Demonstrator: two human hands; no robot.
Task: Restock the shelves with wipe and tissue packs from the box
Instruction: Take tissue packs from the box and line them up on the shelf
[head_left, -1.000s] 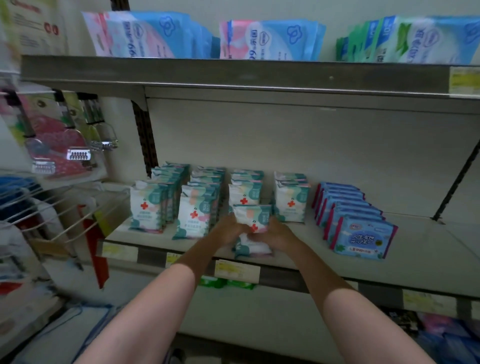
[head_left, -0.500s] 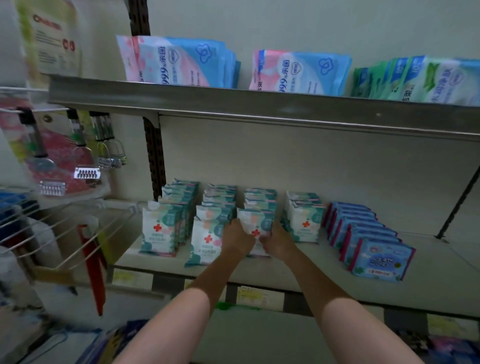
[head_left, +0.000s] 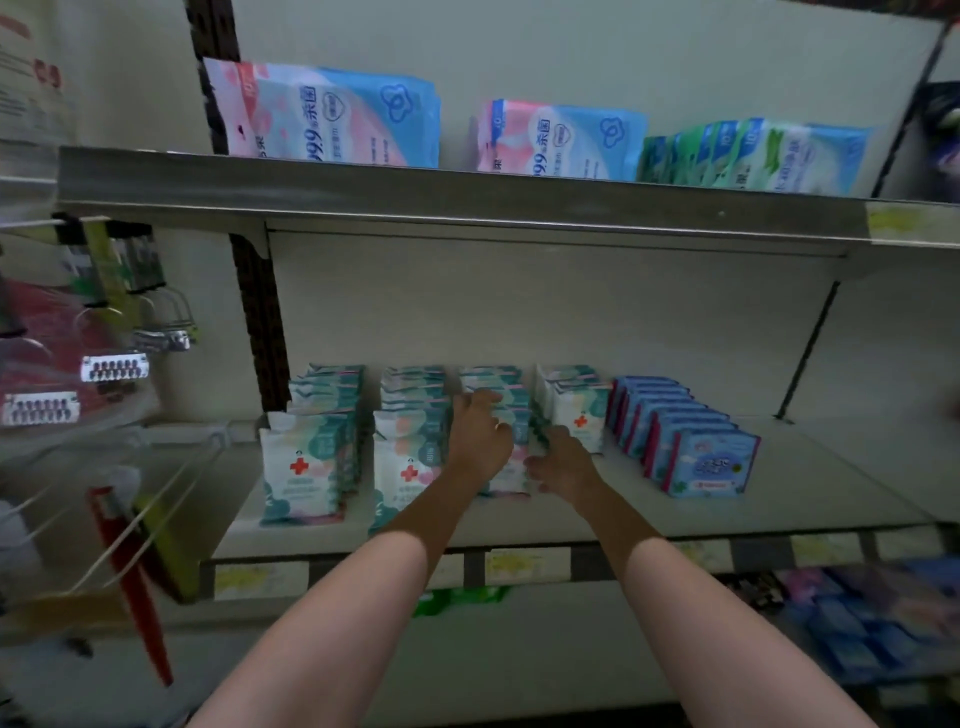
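Four rows of small white-and-teal wipe packs with a red cross (head_left: 301, 467) stand on the middle shelf (head_left: 779, 483). One wipe pack (head_left: 514, 467) stands upright at the front of the third row, between my hands. My left hand (head_left: 480, 436) grips its left side, fingers curled over the top edge. My right hand (head_left: 563, 462) holds its right edge, next to the fourth row (head_left: 579, 415). My hands hide most of this pack. The box is not in view.
A row of blue packs (head_left: 711, 462) stands right of the wipe rows, with bare shelf beyond it. Large pink-blue (head_left: 332, 119) and green packs (head_left: 753, 156) fill the upper shelf. A wire rack with hanging goods (head_left: 114, 366) juts out at left. More packs lie on the lower shelf (head_left: 857, 623).
My hands carried the wipe pack from the shelf's front edge back against the third row and stood it upright. The view moved closer and tilted up.
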